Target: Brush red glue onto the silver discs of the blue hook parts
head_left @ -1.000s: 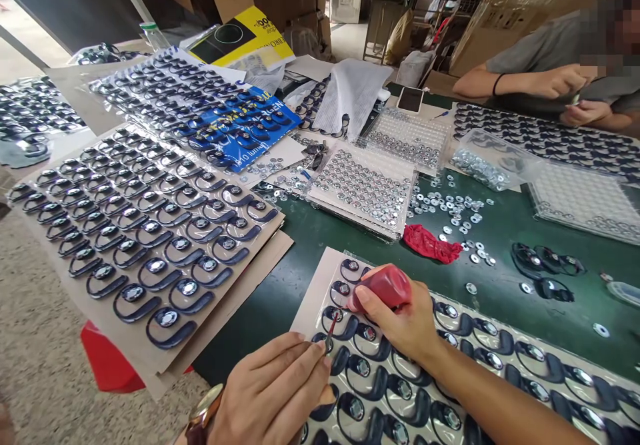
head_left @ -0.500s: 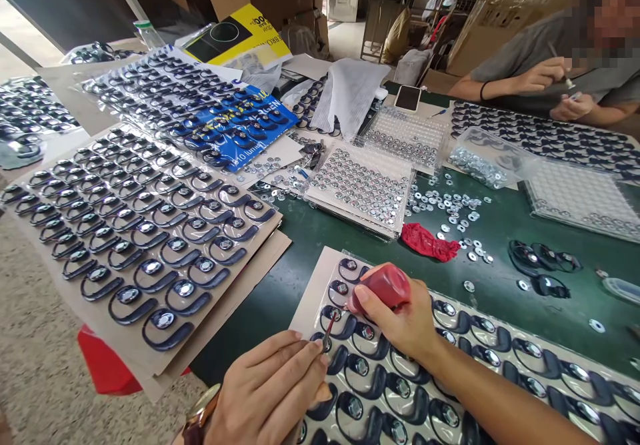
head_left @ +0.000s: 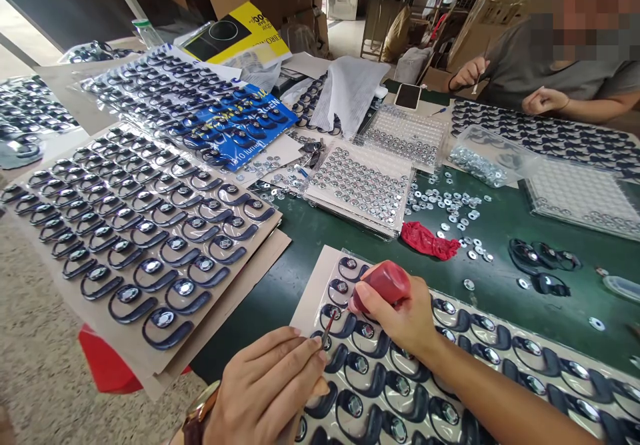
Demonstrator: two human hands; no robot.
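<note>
My left hand [head_left: 273, 382], wearing a strapped wristwatch, is closed on a slim pointed tool [head_left: 328, 329] with a reddish tip. Whether it is a fine brush or tweezers I cannot tell. The tip meets a round silver centre on one of the dark curved pieces, which look like ear hooks [head_left: 375, 382]. Rows of these lie under clear film on a beige sheet [head_left: 314, 278]. My right hand [head_left: 407, 318] is wrapped round a small red squeeze bottle [head_left: 386, 288], tilted with its nozzle down close to the same piece.
At left lies a stack of similar filled sheets [head_left: 165, 245]. Beyond my hands are trays of silver discs [head_left: 363, 185], loose washers [head_left: 445, 205], a crumpled red cloth [head_left: 430, 240] and a clear plastic box [head_left: 480, 155]. Across the table, a co-worker's hands [head_left: 545, 100] are raised above another sheet.
The co-worker's hands have moved left and farther apart. My hands, the red bottle and the slim tool have hardly shifted.
</note>
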